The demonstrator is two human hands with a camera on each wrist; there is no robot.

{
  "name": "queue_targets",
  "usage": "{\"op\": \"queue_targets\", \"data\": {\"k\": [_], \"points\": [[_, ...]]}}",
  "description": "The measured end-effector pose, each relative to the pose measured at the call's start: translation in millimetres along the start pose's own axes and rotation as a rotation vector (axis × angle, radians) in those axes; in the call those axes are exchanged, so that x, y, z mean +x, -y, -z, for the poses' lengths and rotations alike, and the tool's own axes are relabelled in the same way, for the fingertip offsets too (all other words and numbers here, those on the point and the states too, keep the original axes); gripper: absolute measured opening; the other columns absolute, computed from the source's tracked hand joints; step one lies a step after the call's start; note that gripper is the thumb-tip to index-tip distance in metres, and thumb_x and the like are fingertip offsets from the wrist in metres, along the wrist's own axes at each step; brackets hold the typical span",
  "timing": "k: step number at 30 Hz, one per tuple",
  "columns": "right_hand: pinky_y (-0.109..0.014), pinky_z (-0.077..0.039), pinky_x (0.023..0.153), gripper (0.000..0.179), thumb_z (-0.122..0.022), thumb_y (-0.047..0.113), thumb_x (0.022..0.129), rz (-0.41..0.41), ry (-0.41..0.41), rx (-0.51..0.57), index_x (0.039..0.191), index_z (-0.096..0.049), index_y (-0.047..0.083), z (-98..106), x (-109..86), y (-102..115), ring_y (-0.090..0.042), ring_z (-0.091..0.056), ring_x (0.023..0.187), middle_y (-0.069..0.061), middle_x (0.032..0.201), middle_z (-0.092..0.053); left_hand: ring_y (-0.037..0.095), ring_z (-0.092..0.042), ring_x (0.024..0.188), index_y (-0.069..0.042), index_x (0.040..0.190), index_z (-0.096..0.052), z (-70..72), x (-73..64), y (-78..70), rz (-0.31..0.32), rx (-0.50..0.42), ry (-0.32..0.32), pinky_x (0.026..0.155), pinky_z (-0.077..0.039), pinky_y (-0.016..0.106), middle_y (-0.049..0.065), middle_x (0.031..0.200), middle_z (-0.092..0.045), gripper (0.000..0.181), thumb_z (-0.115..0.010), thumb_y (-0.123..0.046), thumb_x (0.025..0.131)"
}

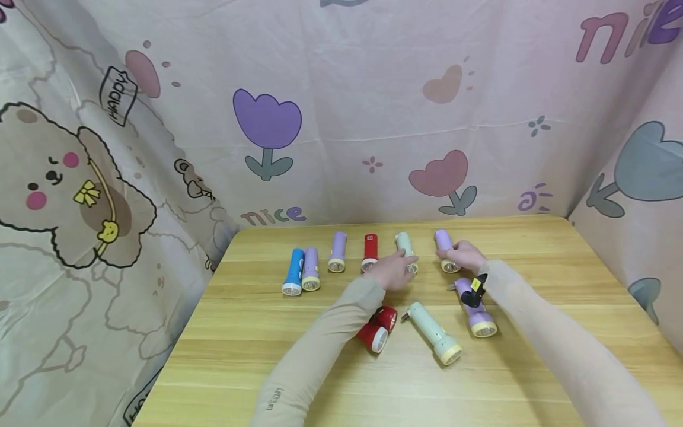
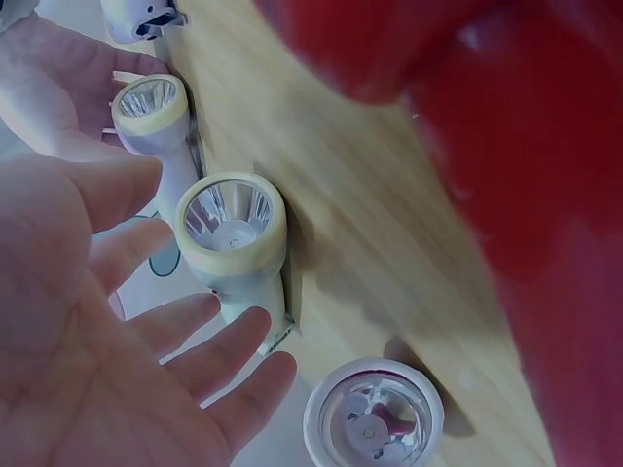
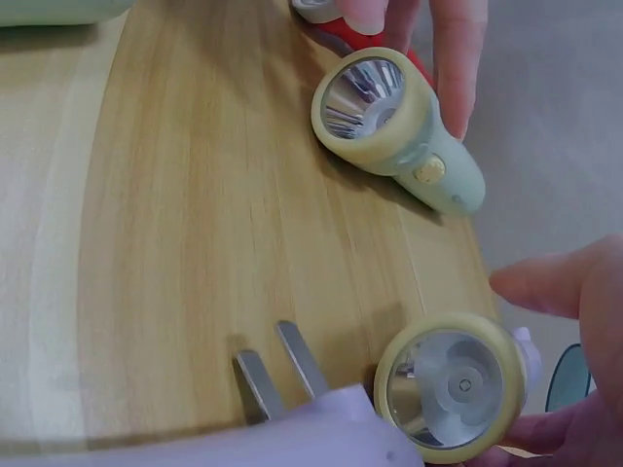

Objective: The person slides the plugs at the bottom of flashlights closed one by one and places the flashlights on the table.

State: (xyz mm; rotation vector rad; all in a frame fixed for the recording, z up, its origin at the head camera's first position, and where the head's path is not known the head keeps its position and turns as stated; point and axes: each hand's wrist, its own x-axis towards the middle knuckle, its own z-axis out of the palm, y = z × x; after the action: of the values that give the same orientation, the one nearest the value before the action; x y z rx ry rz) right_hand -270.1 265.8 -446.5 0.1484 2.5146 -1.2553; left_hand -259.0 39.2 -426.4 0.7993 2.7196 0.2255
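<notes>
My left hand [image 1: 392, 270] hovers with spread fingers at a pale green flashlight [image 1: 404, 243] in the back row. In the left wrist view its fingers [image 2: 219, 355] stay apart beside that flashlight, holding nothing. My right hand [image 1: 467, 256] is at a purple flashlight [image 1: 442, 240] at the row's right end. In the right wrist view its thumb [image 3: 545, 282] is straight, with a gap to the yellow-rimmed lamp head [image 3: 453, 384]. Its other fingers reach behind the flashlight, partly hidden. A red flashlight [image 1: 370, 244] stands just left of my left hand.
Farther left stand another purple flashlight [image 1: 338, 249], a purple one [image 1: 311, 267] and a blue one [image 1: 294, 270]. Nearer lie red flashlights [image 1: 372, 337] under the left forearm, a pale green one [image 1: 432, 329] and a purple one [image 1: 476, 314] with extended plug prongs. Printed cloth [image 1: 347, 130] hangs behind the wooden table [image 1: 240, 356].
</notes>
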Motion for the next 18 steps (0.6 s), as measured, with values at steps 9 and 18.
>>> {"op": "queue_targets", "data": {"k": [9, 18], "points": [[-0.029, -0.054, 0.075, 0.051, -0.06, 0.027, 0.095, 0.003, 0.031, 0.041, 0.119, -0.055, -0.018, 3.5, -0.5, -4.9, -0.02, -0.059, 0.083, -0.013, 0.096, -0.062, 0.033, -0.043, 0.146, -0.021, 0.153, -0.045, -0.3, 0.4, -2.3, -0.017, -0.006, -0.011, 0.12, -0.04, 0.04, 0.02, 0.163, -0.032, 0.048, -0.047, -0.03, 0.106], [-0.031, -0.055, 0.086, 0.045, -0.06, 0.027, 0.095, 0.002, 0.038, 0.069, 0.112, -0.056, -0.014, 6.2, 2.3, -9.1, -0.021, -0.059, 0.092, -0.013, 0.101, -0.06, 0.036, -0.045, 0.144, -0.022, 0.153, -0.045, 0.6, 1.6, -1.9, 0.003, -0.075, 0.002, 0.117, -0.043, 0.04, 0.023, 0.164, -0.028, 0.049, -0.05, -0.029, 0.105]]}}
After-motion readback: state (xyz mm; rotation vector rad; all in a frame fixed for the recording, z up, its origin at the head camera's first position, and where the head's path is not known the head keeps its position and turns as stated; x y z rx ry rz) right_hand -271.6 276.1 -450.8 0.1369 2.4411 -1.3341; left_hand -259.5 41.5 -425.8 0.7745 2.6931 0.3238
